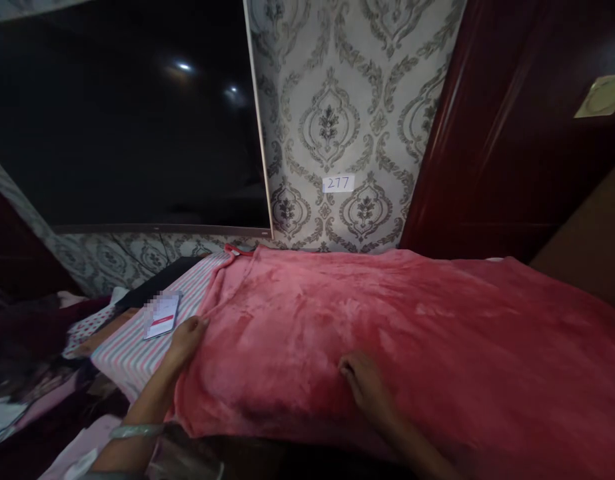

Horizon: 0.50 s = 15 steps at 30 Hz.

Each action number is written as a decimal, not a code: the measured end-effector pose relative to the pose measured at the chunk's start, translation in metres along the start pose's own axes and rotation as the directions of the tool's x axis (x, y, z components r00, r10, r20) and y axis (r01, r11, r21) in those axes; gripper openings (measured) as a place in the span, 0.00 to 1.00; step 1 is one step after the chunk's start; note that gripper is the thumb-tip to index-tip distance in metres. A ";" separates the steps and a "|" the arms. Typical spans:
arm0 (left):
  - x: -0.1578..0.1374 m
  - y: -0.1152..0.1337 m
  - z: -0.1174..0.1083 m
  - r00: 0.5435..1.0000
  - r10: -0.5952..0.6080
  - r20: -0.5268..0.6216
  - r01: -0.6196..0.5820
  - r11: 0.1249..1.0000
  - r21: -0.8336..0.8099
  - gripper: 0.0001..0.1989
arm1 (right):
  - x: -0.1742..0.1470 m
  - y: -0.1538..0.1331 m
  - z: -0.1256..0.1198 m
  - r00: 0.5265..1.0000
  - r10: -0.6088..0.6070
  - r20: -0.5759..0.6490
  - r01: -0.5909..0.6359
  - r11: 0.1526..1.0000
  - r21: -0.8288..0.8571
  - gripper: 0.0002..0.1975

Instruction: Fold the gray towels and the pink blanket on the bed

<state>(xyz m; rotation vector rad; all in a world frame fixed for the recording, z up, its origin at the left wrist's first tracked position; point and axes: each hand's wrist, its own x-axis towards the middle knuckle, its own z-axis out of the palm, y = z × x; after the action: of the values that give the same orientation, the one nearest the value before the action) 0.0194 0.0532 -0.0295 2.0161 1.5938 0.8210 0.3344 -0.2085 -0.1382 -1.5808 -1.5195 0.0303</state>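
Note:
A fuzzy pinkish-red blanket (pixel 297 320) lies spread wide in front of me, with faint creases across its surface. At its left edge is my left hand (pixel 186 341), its fingers closed on the blanket's border. My right hand (pixel 367 385) is over the middle of the near part of the blanket, with its fingers curled in; no cloth shows gathered in them. Under the blanket's left side, a striped cloth (pixel 137 343) in white, pink and grey sticks out. A phone (pixel 164 316) with a lit screen rests on that cloth, just beyond my left hand.
Behind the blanket stands a patterned wall (pixel 332 87) with a paper label (pixel 338 183) reading 277. A large dark television (pixel 127 133) is at the left, a dark red wooden panel (pixel 507 133) at the right. Piled clothes (pixel 42 393) lie at the lower left.

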 end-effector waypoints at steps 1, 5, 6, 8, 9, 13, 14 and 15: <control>-0.001 -0.001 -0.006 1.000 -0.009 0.004 0.009 1.000 0.000 0.19 | 0.000 -0.007 -0.005 1.000 0.007 -0.014 -0.006 0.998 0.057 0.12; -0.007 -0.005 -0.026 0.997 -0.070 -0.021 0.071 0.995 0.076 0.19 | -0.002 -0.028 -0.017 1.000 -0.002 -0.007 0.004 0.986 0.166 0.11; -0.009 -0.006 -0.028 0.997 -0.076 -0.021 0.078 0.993 0.088 0.19 | -0.003 -0.030 -0.016 1.000 -0.008 0.011 0.006 0.985 0.170 0.10; -0.016 -0.008 -0.031 0.996 -0.085 -0.020 0.087 0.990 0.111 0.19 | -0.007 -0.029 -0.011 0.999 0.000 0.052 -0.009 0.986 0.164 0.10; -0.020 -0.009 -0.032 0.996 -0.089 -0.019 0.091 0.988 0.122 0.20 | -0.009 -0.027 -0.007 0.997 0.012 0.071 -0.023 0.987 0.160 0.09; -0.031 -0.015 -0.033 0.996 -0.088 -0.007 0.088 0.982 0.164 0.20 | -0.009 -0.026 0.004 0.994 0.025 0.104 -0.043 0.985 0.167 0.10; -0.032 -0.015 -0.033 0.997 -0.082 0.002 0.080 0.982 0.172 0.20 | -0.008 -0.028 0.004 0.994 0.018 0.112 -0.037 0.985 0.167 0.09; -0.032 -0.016 -0.034 0.997 -0.072 0.014 0.068 0.982 0.179 0.20 | -0.007 -0.031 0.005 0.992 0.013 0.123 -0.033 0.987 0.160 0.09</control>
<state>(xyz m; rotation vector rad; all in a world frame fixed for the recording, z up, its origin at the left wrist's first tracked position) -0.0201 0.0253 -0.0212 2.0688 1.7711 0.6495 0.3058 -0.2166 -0.1260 -1.4885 -1.5511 0.2611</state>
